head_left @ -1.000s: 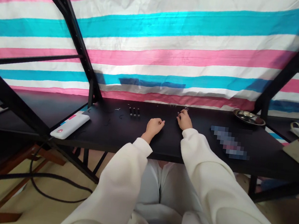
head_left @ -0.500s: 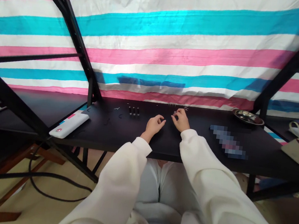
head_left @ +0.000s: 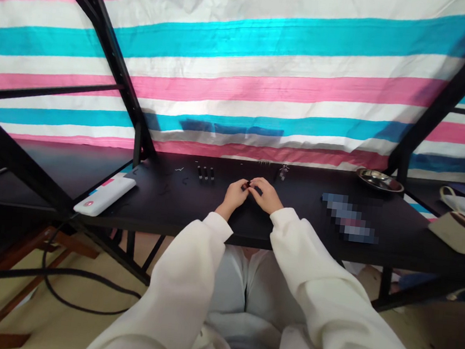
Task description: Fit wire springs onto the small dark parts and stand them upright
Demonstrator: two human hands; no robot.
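My left hand (head_left: 234, 194) is closed, with thumb and fingers pinched on a small dark piece (head_left: 248, 184), mostly hidden by the fingertips. Meeting it from the other side, my right hand (head_left: 267, 196) is closed too, its fingertips at that same piece. Whatever the right fingers pinch is too small to make out. To the left on the black table (head_left: 186, 208), three short black cylinders (head_left: 205, 173) with pale ends stand in a row. Behind my right hand lies a little cluster of shiny small parts (head_left: 283, 173). More tiny metal bits (head_left: 264, 162) sit along the back edge.
A white power bank (head_left: 105, 196) lies on the left. A shiny metal dish (head_left: 379, 180) is at the back right, with a pixelated blue item (head_left: 349, 218) in front. Farther right is a beige bag (head_left: 463, 231). Black frame posts (head_left: 130, 93) flank the table before a striped sheet.
My right hand has moved left and toward me, from the cluster of shiny parts to my left hand. The fingertips of both hands now meet.
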